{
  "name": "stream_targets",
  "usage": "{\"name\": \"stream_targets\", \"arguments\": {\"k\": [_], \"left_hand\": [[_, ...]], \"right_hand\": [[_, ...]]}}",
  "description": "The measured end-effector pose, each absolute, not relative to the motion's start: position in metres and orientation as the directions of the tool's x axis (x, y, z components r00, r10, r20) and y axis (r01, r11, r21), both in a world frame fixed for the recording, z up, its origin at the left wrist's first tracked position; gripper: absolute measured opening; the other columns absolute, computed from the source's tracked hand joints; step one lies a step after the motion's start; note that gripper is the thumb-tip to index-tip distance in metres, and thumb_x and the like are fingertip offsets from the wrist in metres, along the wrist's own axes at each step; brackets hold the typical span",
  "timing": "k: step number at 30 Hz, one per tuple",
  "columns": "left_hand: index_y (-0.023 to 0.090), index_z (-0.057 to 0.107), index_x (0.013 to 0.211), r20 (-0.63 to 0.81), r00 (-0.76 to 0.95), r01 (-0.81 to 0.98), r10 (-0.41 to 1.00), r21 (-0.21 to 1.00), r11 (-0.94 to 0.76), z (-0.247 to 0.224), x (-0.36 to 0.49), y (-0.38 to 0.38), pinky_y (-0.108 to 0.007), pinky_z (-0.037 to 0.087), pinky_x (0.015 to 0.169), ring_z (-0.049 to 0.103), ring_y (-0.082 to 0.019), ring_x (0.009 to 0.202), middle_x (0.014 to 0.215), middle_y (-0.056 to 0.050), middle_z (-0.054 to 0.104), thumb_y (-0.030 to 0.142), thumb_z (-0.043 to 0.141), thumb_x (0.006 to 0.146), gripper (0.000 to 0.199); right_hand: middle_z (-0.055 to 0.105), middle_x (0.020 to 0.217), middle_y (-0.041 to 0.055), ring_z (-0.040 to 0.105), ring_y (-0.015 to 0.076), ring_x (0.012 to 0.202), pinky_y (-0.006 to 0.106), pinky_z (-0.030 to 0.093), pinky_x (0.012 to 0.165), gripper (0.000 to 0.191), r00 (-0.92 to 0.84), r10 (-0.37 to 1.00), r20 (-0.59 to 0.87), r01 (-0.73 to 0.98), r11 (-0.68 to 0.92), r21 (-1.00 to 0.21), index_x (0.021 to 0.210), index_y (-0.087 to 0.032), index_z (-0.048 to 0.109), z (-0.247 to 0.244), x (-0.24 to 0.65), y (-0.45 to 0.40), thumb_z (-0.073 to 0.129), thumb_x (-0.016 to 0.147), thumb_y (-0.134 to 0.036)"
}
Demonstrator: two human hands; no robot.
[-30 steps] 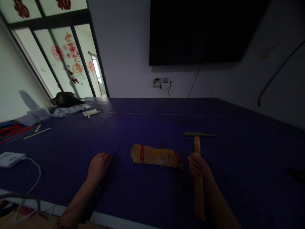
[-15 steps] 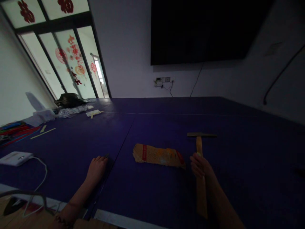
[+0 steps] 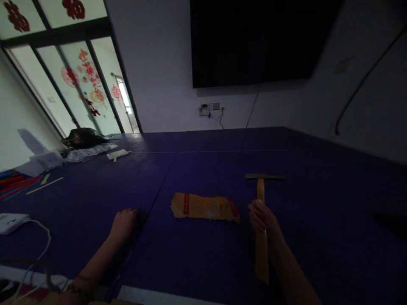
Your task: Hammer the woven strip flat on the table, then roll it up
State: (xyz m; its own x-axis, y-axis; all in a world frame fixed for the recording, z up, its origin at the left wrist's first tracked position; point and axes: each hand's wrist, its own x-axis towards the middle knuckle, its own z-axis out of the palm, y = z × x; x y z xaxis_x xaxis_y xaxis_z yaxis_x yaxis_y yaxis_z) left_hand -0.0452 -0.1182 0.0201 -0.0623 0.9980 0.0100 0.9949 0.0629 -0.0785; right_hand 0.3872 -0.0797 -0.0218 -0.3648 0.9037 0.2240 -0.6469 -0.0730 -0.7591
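Note:
My right hand (image 3: 261, 217) is wrapped round the wooden handle of a hammer (image 3: 260, 186), whose long thin metal head points away from me above the purple table (image 3: 203, 254). To the left of that hand, a torn piece of printed cardboard (image 3: 205, 206) lies flat on the table. My left hand (image 3: 124, 221) rests on the table left of the cardboard, near a seam. Its fingers are curled closed, and what they hold, if anything, is hidden.
A white device (image 3: 12, 223) with a white cable is at the left. Colored strips (image 3: 19, 185), a dark bag (image 3: 83, 138) and clear plastic lie farther back left. A dark object (image 3: 391, 224) is at the right. A black screen (image 3: 260, 42) hangs on the wall.
The view has shifted slightly to the right. The thin dark item seen at my left fingertips earlier no longer shows. My right hand still grips the hammer.

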Motion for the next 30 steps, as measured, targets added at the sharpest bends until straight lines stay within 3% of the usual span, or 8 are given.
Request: {"name": "stream_targets", "arguments": {"k": [4,16,18,20,22,24,27,30], "left_hand": [[0.012,0.064,0.087,-0.024,-0.062,0.985,0.998,-0.161,0.058,0.027,-0.046,-0.114,-0.031,0.042,0.067,0.061,-0.025,0.083,0.093,-0.018,0.064,0.015,0.034,0.078,0.031],[0.014,0.063,0.072,-0.052,-0.186,0.982,0.981,-0.052,0.183,0.029,-0.048,-0.110,-0.026,0.042,0.064,0.063,-0.021,0.075,0.078,-0.014,0.067,0.020,0.042,0.073,0.022],[0.014,0.061,0.068,-0.037,-0.192,0.978,0.981,0.074,0.195,0.030,-0.046,-0.107,-0.026,0.042,0.062,0.063,-0.021,0.072,0.072,-0.011,0.066,0.021,0.044,0.070,0.018],[0.014,0.058,0.068,-0.012,-0.135,0.930,0.991,0.343,0.131,0.032,-0.039,-0.106,-0.025,0.043,0.062,0.062,-0.020,0.071,0.068,-0.008,0.065,0.023,0.044,0.070,0.017],[0.014,0.056,0.075,0.016,-0.027,0.752,1.000,0.659,0.010,0.035,-0.027,-0.109,-0.025,0.044,0.064,0.061,-0.018,0.069,0.068,-0.005,0.064,0.026,0.044,0.071,0.018],[0.013,0.053,0.088,0.043,0.063,0.502,0.997,0.862,-0.069,0.040,-0.011,-0.113,-0.025,0.045,0.063,0.059,-0.015,0.065,0.069,-0.003,0.063,0.030,0.045,0.072,0.024],[0.013,0.048,0.105,0.045,0.101,0.265,0.994,0.962,-0.070,0.045,0.014,-0.118,-0.025,0.045,0.059,0.056,-0.012,0.058,0.070,-0.003,0.061,0.032,0.050,0.071,0.039],[0.012,0.050,0.106,0.025,0.122,0.135,0.992,0.990,-0.042,0.044,0.034,-0.117,-0.024,0.044,0.055,0.053,-0.010,0.055,0.069,-0.002,0.060,0.030,0.056,0.069,0.042]], "right_hand": [[0.022,0.040,-0.0123,0.002,0.0010,0.023,0.011,0.018,0.017,0.043,-0.339,0.913,0.225,-0.654,-0.056,-0.755,0.050,-0.020,0.026,-0.022,0.387,-0.080,0.054,0.076,-0.040],[0.023,0.038,-0.0125,0.003,0.0009,0.023,0.012,0.017,0.017,0.044,-0.326,0.919,0.222,-0.658,-0.052,-0.751,0.048,-0.020,0.027,-0.024,0.388,-0.077,0.057,0.074,-0.040],[0.023,0.038,-0.0123,0.004,0.0009,0.023,0.012,0.018,0.017,0.044,-0.326,0.919,0.222,-0.654,-0.050,-0.755,0.048,-0.020,0.027,-0.024,0.388,-0.077,0.056,0.074,-0.040],[0.024,0.038,-0.0122,0.004,0.0009,0.023,0.012,0.018,0.017,0.044,-0.325,0.920,0.219,-0.650,-0.048,-0.759,0.048,-0.020,0.026,-0.024,0.388,-0.078,0.056,0.074,-0.040],[0.023,0.037,-0.0120,0.004,0.0010,0.023,0.012,0.018,0.017,0.045,-0.331,0.920,0.211,-0.641,-0.055,-0.765,0.047,-0.020,0.026,-0.025,0.388,-0.078,0.056,0.074,-0.041],[0.023,0.036,-0.0119,0.005,0.0010,0.022,0.012,0.018,0.018,0.046,-0.341,0.919,0.200,-0.631,-0.066,-0.773,0.046,-0.020,0.025,-0.025,0.388,-0.078,0.055,0.074,-0.041],[0.023,0.035,-0.0118,0.007,0.0012,0.022,0.012,0.020,0.018,0.046,-0.349,0.918,0.189,-0.621,-0.076,-0.780,0.046,-0.020,0.024,-0.025,0.388,-0.078,0.054,0.075,-0.040],[0.023,0.036,-0.0121,0.007,0.0011,0.022,0.012,0.020,0.018,0.046,-0.346,0.919,0.188,-0.620,-0.074,-0.781,0.047,-0.020,0.024,-0.026,0.388,-0.077,0.054,0.075,-0.041]]}}
